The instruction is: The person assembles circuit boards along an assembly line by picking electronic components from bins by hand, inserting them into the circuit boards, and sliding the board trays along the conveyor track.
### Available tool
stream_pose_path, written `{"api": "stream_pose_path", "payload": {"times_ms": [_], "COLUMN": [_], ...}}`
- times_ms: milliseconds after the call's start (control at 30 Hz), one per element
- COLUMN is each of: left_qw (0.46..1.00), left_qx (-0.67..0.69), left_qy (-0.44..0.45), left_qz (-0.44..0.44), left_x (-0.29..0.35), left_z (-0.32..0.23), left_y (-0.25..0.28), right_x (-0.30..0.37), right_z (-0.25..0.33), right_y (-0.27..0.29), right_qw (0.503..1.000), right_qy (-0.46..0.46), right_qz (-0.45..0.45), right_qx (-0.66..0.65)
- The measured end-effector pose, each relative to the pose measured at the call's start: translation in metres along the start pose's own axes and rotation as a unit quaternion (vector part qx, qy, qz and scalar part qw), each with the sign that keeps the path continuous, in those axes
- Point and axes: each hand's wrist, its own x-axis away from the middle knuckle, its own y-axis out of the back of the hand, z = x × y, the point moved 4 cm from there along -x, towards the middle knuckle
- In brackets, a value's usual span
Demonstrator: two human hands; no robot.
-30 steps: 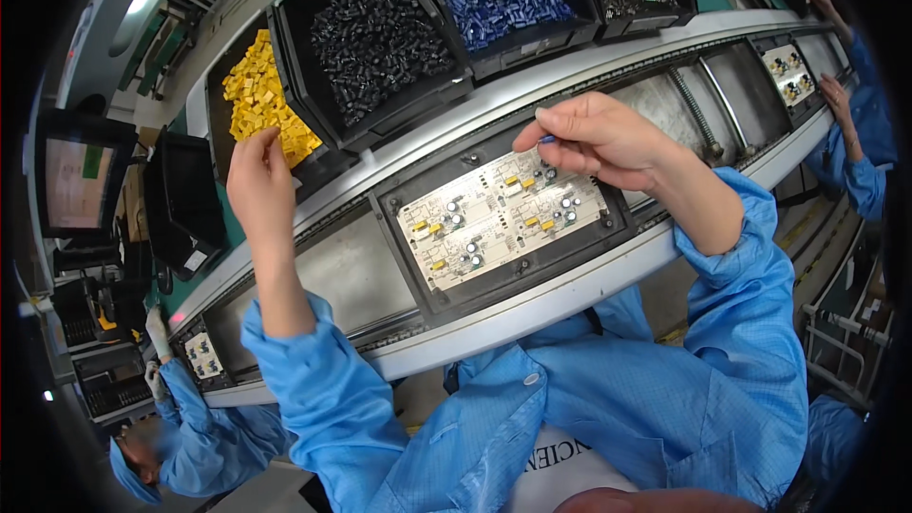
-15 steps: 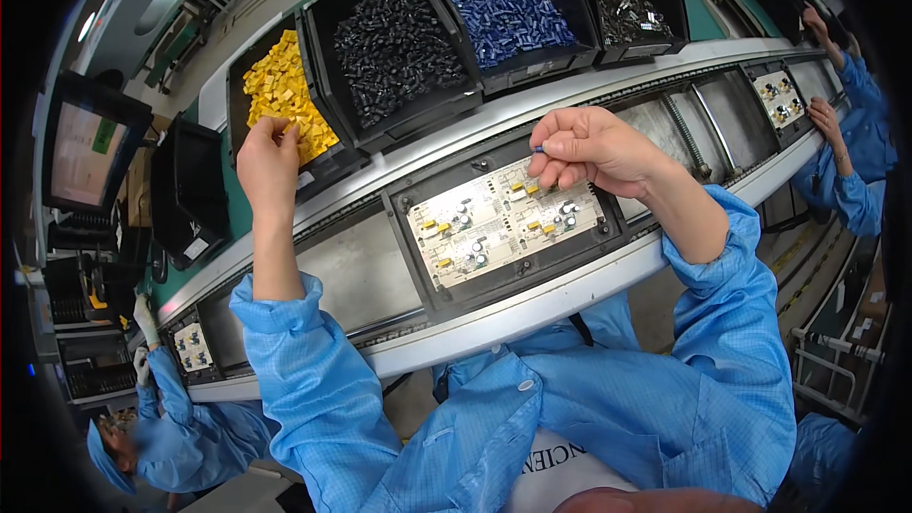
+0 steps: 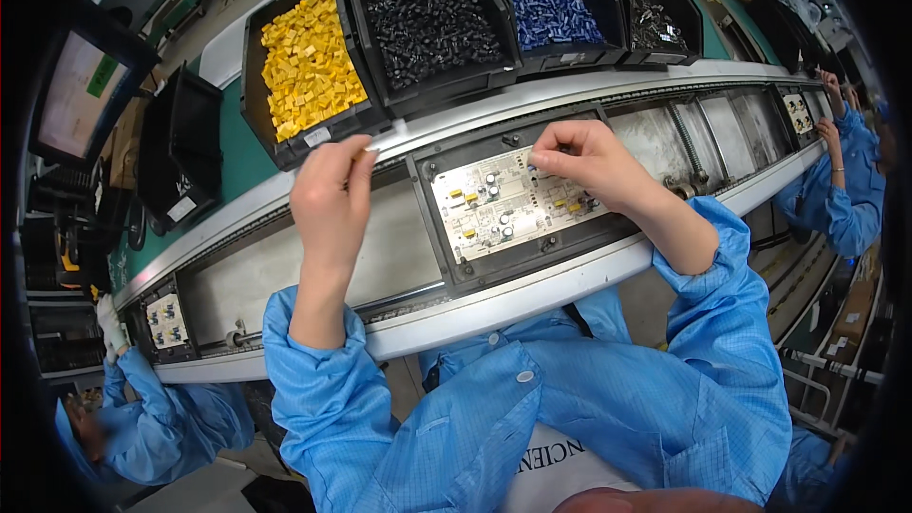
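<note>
My right hand (image 3: 598, 169) is over the upper part of a pale circuit board (image 3: 518, 236), thumb and forefinger pinched at its surface. A small blue component, seen clearly between these fingers earlier, is now mostly hidden by them. The board sits in a black carrier (image 3: 446, 271) and bears yellow blocks and round capacitors. My left hand (image 3: 332, 198) hangs over the rail left of the carrier, below the bin of yellow block components (image 3: 312, 62). Its thumb and forefinger are pinched together; what they hold, if anything, cannot be made out.
Beyond the conveyor rail (image 3: 627, 85) stand more bins, with black parts (image 3: 432, 28), blue parts (image 3: 546, 5) and shiny metallic parts (image 3: 646, 9). A monitor (image 3: 81, 95) and a black tray (image 3: 180, 147) are at left. Co-workers (image 3: 185, 418) work at both ends beside other boards.
My left hand has left the yellow bin and moved right and toward me. My right hand has lowered the blue component to the board. The whole view has shifted slightly.
</note>
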Motion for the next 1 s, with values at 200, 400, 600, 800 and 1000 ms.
{"api": "stream_pose_path", "payload": {"times_ms": [200, 400, 600, 800, 1000], "left_qw": [0.997, 0.991, 0.986, 0.986, 0.984], "left_qx": [0.061, 0.11, 0.143, 0.13, 0.141], "left_qy": [0.003, 0.032, 0.039, 0.022, 0.016], "left_qz": [0.052, 0.069, 0.078, 0.1, 0.107], "left_x": [0.009, 0.014, 0.014, 0.013, 0.014], "left_z": [-0.009, -0.003, -0.006, -0.012, -0.015], "left_y": [-0.005, -0.006, -0.01, -0.011, -0.012], "right_x": [-0.005, -0.009, -0.011, -0.012, -0.012], "right_z": [0.017, 0.011, 0.008, 0.007, 0.005], "right_y": [-0.032, -0.036, -0.035, -0.032, -0.03], "right_qw": [0.886, 0.868, 0.868, 0.873, 0.871], "right_qy": [0.189, 0.175, 0.186, 0.186, 0.182], "right_qz": [-0.053, -0.072, -0.078, -0.068, -0.078], "right_qx": [0.42, 0.458, 0.453, 0.445, 0.45]}}
